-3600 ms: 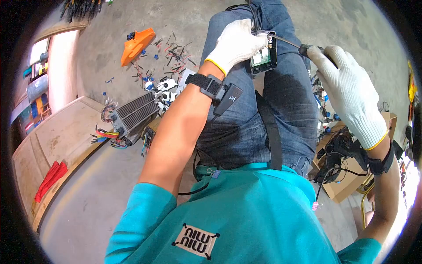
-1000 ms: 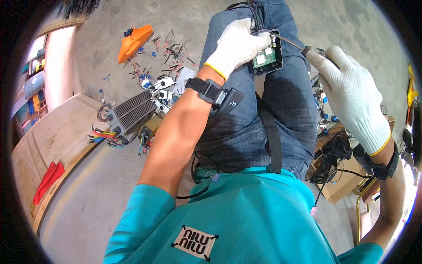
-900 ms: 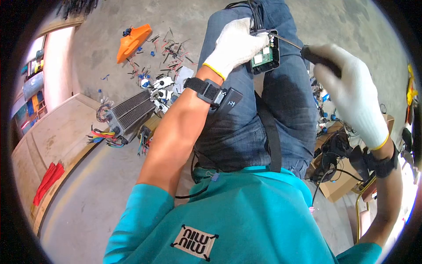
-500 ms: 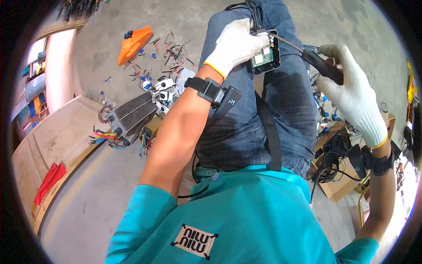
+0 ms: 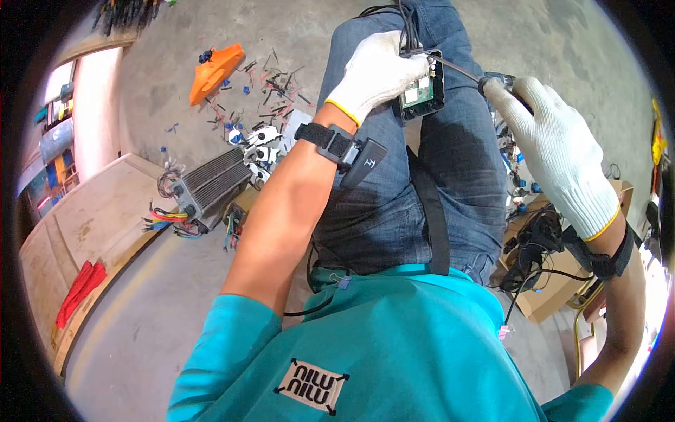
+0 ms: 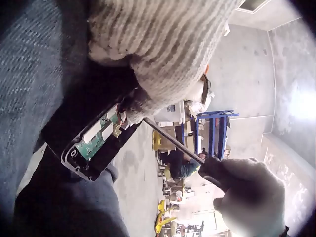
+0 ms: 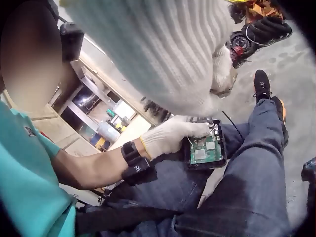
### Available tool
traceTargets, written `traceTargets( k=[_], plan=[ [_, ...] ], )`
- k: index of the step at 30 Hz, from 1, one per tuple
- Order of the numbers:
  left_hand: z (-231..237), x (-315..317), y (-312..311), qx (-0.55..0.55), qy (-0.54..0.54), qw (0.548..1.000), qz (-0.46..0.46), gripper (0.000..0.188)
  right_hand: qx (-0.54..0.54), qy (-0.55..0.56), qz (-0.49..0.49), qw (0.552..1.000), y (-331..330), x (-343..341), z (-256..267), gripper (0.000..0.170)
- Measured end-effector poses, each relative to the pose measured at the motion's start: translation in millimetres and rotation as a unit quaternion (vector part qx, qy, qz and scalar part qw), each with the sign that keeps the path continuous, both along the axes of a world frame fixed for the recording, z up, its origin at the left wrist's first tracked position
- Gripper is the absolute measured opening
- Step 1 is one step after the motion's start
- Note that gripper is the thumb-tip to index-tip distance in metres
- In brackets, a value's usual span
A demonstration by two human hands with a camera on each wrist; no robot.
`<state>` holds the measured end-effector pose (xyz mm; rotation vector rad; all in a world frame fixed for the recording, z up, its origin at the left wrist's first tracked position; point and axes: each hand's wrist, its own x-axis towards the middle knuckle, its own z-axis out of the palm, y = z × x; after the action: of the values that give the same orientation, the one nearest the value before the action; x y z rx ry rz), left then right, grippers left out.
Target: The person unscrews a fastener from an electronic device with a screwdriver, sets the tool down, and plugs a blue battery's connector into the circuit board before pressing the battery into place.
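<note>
My gloved left hand (image 5: pixel 380 74) holds a small black plastic case (image 5: pixel 438 102) over the thighs, its thumb at the upper end. Inside the case lies a green circuit board (image 7: pixel 211 154) with pale square parts. Black cables (image 5: pixel 410 28) run out at the top. My gloved right hand (image 5: pixel 555 144) grips the handle of a screwdriver (image 5: pixel 460 69), mostly hidden by the fingers in the head view. In the left wrist view the metal shaft (image 6: pixel 175 142) slants to the case's end beside the left thumb; the thumb hides its tip.
On the floor at left are an orange plastic part (image 5: pixel 216 72), scattered wire scraps (image 5: pixel 278 91) and a finned metal box (image 5: pixel 214 181) with coloured wires. A red cloth (image 5: pixel 81 292) lies on a wooden board. At right stands a cardboard box (image 5: pixel 552 299) near black cables.
Half a second ago my right fingers were spread with the screwdriver handle showing along the palm; now they are wrapped over it. My left hand and the case have barely moved.
</note>
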<state>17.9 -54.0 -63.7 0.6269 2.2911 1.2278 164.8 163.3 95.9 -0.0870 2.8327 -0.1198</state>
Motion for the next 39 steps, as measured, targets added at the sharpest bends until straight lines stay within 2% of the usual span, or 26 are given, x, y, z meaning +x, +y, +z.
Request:
traceTargets(
  k=[1,2,5,7,8,9,10,11,13,14,16,17,18,19,20,21,23,25,27,31,32,34,37,38,39],
  plan=[
    [2.4,1.7,-0.8,0.021,-0.04,0.999,0.012,0.028,0.018,0.018,0.055,0.998,0.5,-0.5,0.4,0.032],
    [4.6,2.6,-0.8,0.041,-0.079,0.996,0.023,0.027,0.018,0.016,0.056,0.998,0.1,-2.2,1.1,0.032],
    [2.5,4.2,-0.4,0.078,-0.102,0.991,0.034,0.025,0.007,-0.001,0.05,0.999,0.7,-6.5,-4.4,0.03],
    [-7.3,-0.9,-0.9,0.073,-0.073,0.994,0.028,0.025,-0.208,0.14,0.024,0.968,2.4,-8.7,-18.1,0.026],
    [-12.4,-1.3,-2.1,0.066,-0.045,0.997,0.022,0.025,-0.209,0.137,0.024,0.968,3.2,-7.6,-16.5,0.026],
    [-12.3,-2.7,-2.6,0.065,-0.046,0.997,0.023,0.025,-0.342,0.008,-0.192,0.92,-0.9,-13.3,-7.3,0.025],
    [-12.3,-2.7,-3.2,0.039,-0.029,0.999,0.022,0.024,-0.447,-0.121,-0.393,0.795,-2.7,-16.0,-0.3,0.024],
    [-11.8,-2.0,-3.4,0.013,-0.011,1.0,0.02,0.024,-0.512,-0.153,-0.414,0.737,4.8,-14.7,0.3,0.03],
    [-6.2,-1.2,-3.6,0.012,-0.004,1.0,0.009,0.023,-0.551,-0.156,-0.467,0.674,11.7,-11.3,-7.3,0.032],
    [-2.9,-0.2,-3.6,0.013,0.003,1.0,0.002,0.022,-0.551,-0.155,-0.468,0.673,12.0,-10.6,-5.1,0.032],
    [-3.7,-3.7,-1.1,-0.01,0.018,1.0,-0.003,0.023,-0.498,-0.161,-0.422,0.741,11.2,-13.2,4.3,0.036],
    [-4.7,-3.0,-0.5,-0.034,0.026,0.999,-0.006,0.023,-0.499,-0.16,-0.421,0.74,10.3,-11.9,8.4,0.036],
    [-4.0,-2.7,-0.4,0.012,-0.01,1.0,-0.009,0.027,-0.417,-0.124,-0.381,0.816,9.2,-10.0,12.8,0.039],
    [-3.5,-2.1,-1.8,0.012,-0.009,1.0,-0.008,0.027,-0.33,-0.085,-0.334,0.879,8.0,-8.4,14.9,0.042],
    [-2.9,-1.6,-2.8,0.012,-0.04,0.999,0.0,0.029,-0.283,0.02,-0.254,0.925,6.9,-0.9,5.2,0.043],
    [0.8,-1.2,-2.0,0.013,-0.072,0.997,0.007,0.03,-0.282,0.021,-0.254,0.925,9.4,0.6,3.3,0.043],
    [7.9,-0.9,-2.1,0.003,-0.046,0.999,-0.003,0.029,-0.172,0.091,-0.046,0.98,12.6,1.4,-0.3,0.039],
    [7.7,-1.5,-3.2,-0.008,-0.021,1.0,-0.013,0.027,-0.135,0.107,-0.028,0.985,7.1,5.2,-3.1,0.034],
    [5.2,-2.1,-2.9,-0.009,-0.029,1.0,-0.008,0.024,-0.042,0.114,0.025,0.992,4.4,6.5,-5.0,0.034],
    [-9.7,-3.1,-0.3,0.017,-0.048,0.999,-0.004,0.022,0.0,0.064,0.05,0.997,2.6,1.3,3.6,0.038],
    [-14.4,-3.4,-0.1,0.024,-0.031,0.999,0.002,0.028,0.001,0.064,0.05,0.997,4.5,0.5,1.7,0.038],
    [-12.1,-2.2,0.9,0.031,-0.013,0.999,0.009,0.035,0.047,0.086,0.133,0.986,9.5,-1.2,-4.5,0.04],
    [-2.5,1.4,0.3,0.041,-0.06,0.997,0.02,0.034,0.041,0.079,0.139,0.986,9.7,-4.0,-2.1,0.037],
    [1.6,2.5,-0.8,0.035,-0.07,0.997,0.011,0.027,0.039,0.077,0.14,0.986,7.4,-4.8,-3.9,0.037],
    [1.6,2.9,-1.6,0.029,-0.079,0.996,-0.001,0.021,-0.036,0.085,0.085,0.992,3.9,-5.2,-5.7,0.032]
  ],
)
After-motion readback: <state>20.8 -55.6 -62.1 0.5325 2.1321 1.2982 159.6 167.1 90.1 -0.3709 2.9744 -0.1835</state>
